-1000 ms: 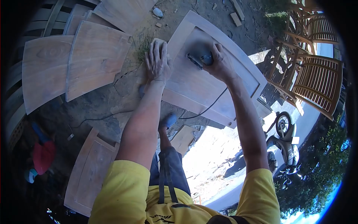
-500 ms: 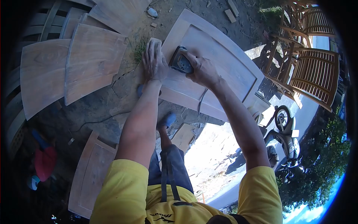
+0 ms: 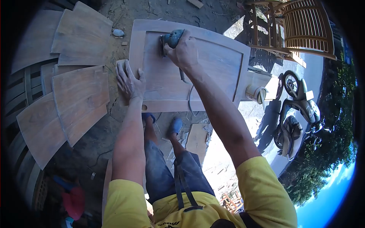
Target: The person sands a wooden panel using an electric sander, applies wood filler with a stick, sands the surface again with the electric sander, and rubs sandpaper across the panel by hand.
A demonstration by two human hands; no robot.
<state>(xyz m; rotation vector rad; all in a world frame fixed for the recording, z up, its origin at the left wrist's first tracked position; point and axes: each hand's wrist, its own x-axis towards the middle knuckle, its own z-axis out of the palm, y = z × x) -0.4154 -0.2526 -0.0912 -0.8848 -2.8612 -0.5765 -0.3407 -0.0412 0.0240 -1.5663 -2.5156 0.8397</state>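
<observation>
Sander (image 3: 173,39) is up on the wood panel (image 3: 163,76), in the sunken middle nr its far L corner, close by the raised border (image 3: 213,39). R hand (image 3: 182,49) is wrapped round it from the near side, snug grip. L hand (image 3: 130,81) lies at the panel's L edge, fingers a bit apart, thumb out; can't tell if it's gripping anything or just pressing. From where I'm standing, I'd say hold the pad (image 3: 162,45) flat, go w/ the grain, light even pressure, & don't let it tip against the border or dig in at the corner. L hand should bear down firmly, well clear of the pad, so the panel doesn't skid. Watch the cord (image 3: 189,99) too: it loops down past the panel's near edge, so best give it slack & hold it out of the sander's path. Further out, a tub (image 3: 254,94) sits just beyond the R end; more panels (image 3: 81,89) lie overlapped off L. Farther R there's a motorbike (image 3: 303,107) & slatted chairs (image 3: 308,34); low L, in shade, a person in red (image 3: 72,203).
</observation>
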